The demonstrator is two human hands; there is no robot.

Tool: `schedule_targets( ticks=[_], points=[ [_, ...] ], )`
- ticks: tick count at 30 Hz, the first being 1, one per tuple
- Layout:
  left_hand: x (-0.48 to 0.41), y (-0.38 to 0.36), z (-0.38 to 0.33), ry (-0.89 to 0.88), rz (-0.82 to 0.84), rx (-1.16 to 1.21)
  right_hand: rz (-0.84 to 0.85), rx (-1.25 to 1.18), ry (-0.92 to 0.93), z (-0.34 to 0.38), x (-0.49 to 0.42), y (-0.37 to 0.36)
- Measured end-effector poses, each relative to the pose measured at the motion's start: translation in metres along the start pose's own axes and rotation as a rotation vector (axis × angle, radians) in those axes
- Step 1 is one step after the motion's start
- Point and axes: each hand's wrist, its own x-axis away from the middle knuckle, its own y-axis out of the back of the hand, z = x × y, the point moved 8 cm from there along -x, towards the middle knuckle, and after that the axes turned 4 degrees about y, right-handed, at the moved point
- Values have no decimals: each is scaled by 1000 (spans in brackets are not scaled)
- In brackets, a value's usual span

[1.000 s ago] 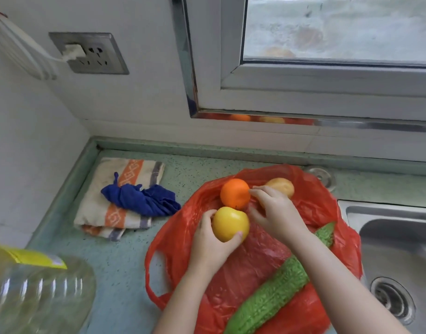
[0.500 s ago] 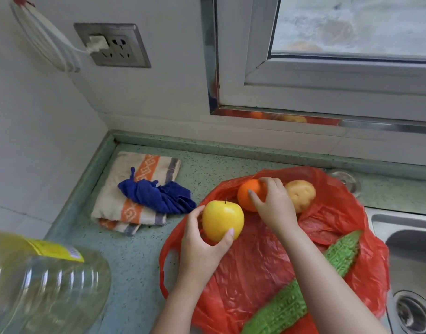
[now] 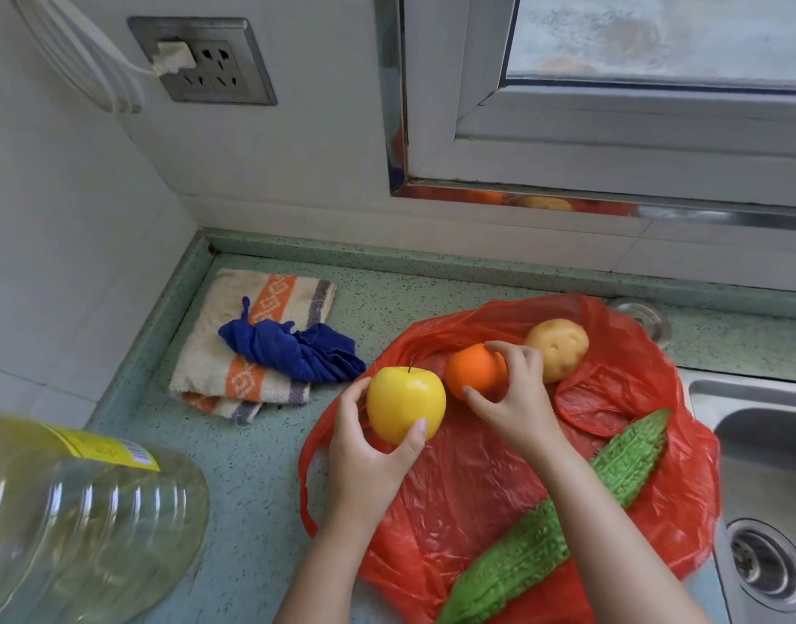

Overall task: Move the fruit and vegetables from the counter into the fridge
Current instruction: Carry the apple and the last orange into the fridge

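A red plastic bag [image 3: 472, 488] lies spread on the green speckled counter. My left hand [image 3: 369, 461] grips a yellow apple [image 3: 405, 404] at the bag's left edge. Just right of it, my right hand [image 3: 515, 398] holds an orange [image 3: 472, 369] between thumb and fingers. A potato [image 3: 557, 349] sits behind my right hand at the back of the bag. A long green bitter gourd [image 3: 576, 515] lies diagonally across the bag's right half, partly under my right forearm.
A folded striped towel [image 3: 256, 340] with a blue cloth [image 3: 292, 355] on it lies at the back left. A large clear oil bottle [image 3: 72, 524] fills the near left. A steel sink [image 3: 765, 488] lies to the right. Wall, socket [image 3: 202, 60] and window frame stand behind.
My right hand has closed round the orange. My left hand has drawn the apple slightly leftwards off the bag's middle. The view has shifted left.
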Motion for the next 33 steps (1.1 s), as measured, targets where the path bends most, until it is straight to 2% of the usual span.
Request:
schedule_targets(
  ticks=[8, 17, 25, 30, 33],
  points=[
    [4, 5, 1, -10, -22, 3, -24, -72, -58, -7, 10, -5],
    [14, 8, -7, -31, -18, 34, 150, -43, -84, -16, 23, -17],
    [42, 18, -36, -59, -22, 96, 61, -107, -92, 14, 48, 19],
    [72, 17, -70, -149, 19, 135, -59, -206, -87, 41, 87, 77],
    [88, 12, -88, -174, 101, 204, -162, -313, -90, 55, 115, 116]
  ],
)
